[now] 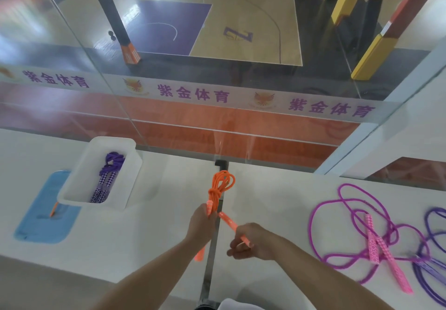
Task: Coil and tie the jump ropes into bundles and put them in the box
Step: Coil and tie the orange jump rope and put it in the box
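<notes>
The orange jump rope (218, 189) is held up over the middle of the worktop (277, 203), above the dark seam that runs from its near edge to its far edge. Its cord is already gathered into a small coil with a wrap knotted just above the handles. The left hand (201, 225) is curled round one orange handle just below that knot, and the right hand (248, 241) pinches the second handle, which angles off to the right instead of lying beside the first. The step in hand looks like finishing this bundle, and doing it well probably means bringing the two handles together side by side before letting go, keeping the left grip close under the knot so the wraps cannot slacken or slide off. Then the bundle can travel in one hand to the white box (72, 189) near the far left corner, where a purple bundle (107, 179) already lies along its length; laying the orange one parallel beside it should leave room for the others. The loose pink rope (357, 232) and another purple rope (432, 261) sprawl by the right edge, not yet coiled, so keep the trailing handle clear of them.
</notes>
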